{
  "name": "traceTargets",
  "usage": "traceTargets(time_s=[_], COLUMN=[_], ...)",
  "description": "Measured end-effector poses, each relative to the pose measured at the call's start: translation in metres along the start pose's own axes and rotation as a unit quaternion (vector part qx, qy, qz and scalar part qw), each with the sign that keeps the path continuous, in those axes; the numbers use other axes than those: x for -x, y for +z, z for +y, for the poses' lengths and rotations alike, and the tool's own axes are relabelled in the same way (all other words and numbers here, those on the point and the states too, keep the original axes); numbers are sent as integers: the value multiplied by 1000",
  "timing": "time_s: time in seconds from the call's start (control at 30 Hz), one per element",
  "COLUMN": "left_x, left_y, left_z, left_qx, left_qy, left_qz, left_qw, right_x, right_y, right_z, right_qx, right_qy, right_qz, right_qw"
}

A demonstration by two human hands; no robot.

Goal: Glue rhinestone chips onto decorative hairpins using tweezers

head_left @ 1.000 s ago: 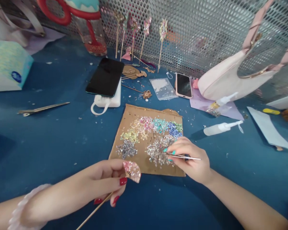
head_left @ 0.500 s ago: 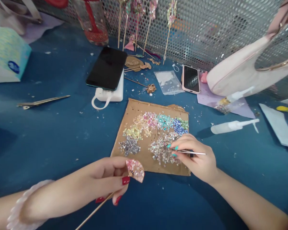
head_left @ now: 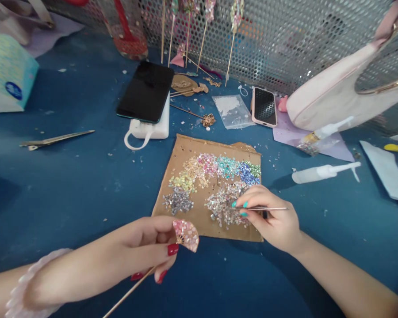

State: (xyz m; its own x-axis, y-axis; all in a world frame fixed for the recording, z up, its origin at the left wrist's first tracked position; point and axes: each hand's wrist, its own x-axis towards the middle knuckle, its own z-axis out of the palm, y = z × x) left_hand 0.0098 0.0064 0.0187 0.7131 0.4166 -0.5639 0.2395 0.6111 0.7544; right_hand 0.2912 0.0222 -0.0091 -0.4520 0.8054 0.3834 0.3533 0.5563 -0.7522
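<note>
Between the fingers of my left hand (head_left: 142, 254) is a thin wooden stick (head_left: 129, 292) topped by a small fan-shaped ornament (head_left: 186, 235), covered in pink and pale sequins. My right hand (head_left: 273, 216) pinches metal tweezers (head_left: 268, 208), whose tips reach into a pile of silvery sequins (head_left: 223, 205). That pile lies on a cardboard sheet (head_left: 204, 226). Other sequin piles curve around it: grey (head_left: 178, 201), yellow (head_left: 183, 181), pink (head_left: 207, 164), turquoise (head_left: 227, 167) and blue (head_left: 248, 173). Whether the tweezers grip a sequin is too small to tell.
Right of the cardboard lies a white glue bottle (head_left: 313, 174). Behind are a black phone (head_left: 147, 92) on a power bank, a plastic bag (head_left: 232, 110), a pink-cased phone (head_left: 264, 107) and a pale handbag (head_left: 331, 88). A metal clip (head_left: 58, 139) and tissue box (head_left: 9, 75) are left.
The tweezers have tilted slightly, their tips still in the silvery pile. My left hand holds the fan ornament almost unmoved. The whole view has shifted a little.
</note>
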Motion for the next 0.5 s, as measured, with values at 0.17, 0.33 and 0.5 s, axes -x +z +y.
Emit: traceTargets(time_s=[0.17,0.33,0.5], left_x=[-1,0,1], left_y=[-1,-1,-2], left_z=[-4,-4,-6], left_qx=[8,7,24], left_qy=[5,-10,-15], left_qz=[-3,-4,-8], left_qw=[1000,1000,1000], right_x=[-3,-3,-3], right_y=[0,-1,0], right_z=[-2,-3,-1], right_qx=[2,15,19], right_qy=[-49,-43,-26], right_qz=[-36,-6,-4], right_qw=[998,999,999])
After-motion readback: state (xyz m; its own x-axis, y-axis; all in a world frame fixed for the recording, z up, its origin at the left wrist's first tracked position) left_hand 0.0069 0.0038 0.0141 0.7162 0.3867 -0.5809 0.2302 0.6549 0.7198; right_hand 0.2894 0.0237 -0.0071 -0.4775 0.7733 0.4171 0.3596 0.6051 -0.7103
